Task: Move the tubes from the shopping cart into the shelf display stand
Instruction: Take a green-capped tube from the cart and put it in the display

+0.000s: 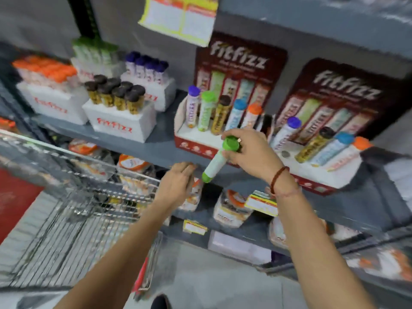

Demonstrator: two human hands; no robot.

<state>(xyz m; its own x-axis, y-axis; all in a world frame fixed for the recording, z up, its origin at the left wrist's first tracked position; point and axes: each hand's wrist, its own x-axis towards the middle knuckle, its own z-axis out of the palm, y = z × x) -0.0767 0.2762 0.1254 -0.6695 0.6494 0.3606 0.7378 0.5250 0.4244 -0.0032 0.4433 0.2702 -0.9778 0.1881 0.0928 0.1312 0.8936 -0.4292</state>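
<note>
Head view, blurred by motion. Nearest, two bare forearms rise from the bottom edge. Cart, wire, fills the lower left; no tubes can be made out in it through the blur.

Left hand, centre frame, back toward the camera, reaches to the front edge of the shelf; its fingers are bent, and whether they hold anything cannot be told.

Right hand, just right of centre, has a dark bead band at the wrist. Its fingers are clenched around the cap end of a green tube, pale body, green cap up, tilted with the lower end down-left, in the air in front of the shelf edge.

Beyond, on the shelf: left stand behind the right hand, holding five upright tubes capped purple, green, brown, blue, orange. Right stand, centre right, holds four leaning tubes capped purple, brown, blue, orange; an open hole shows between the purple and brown ones.

Farther, upper left: white boxes of tubes capped orange, green, brown, purple.
</note>
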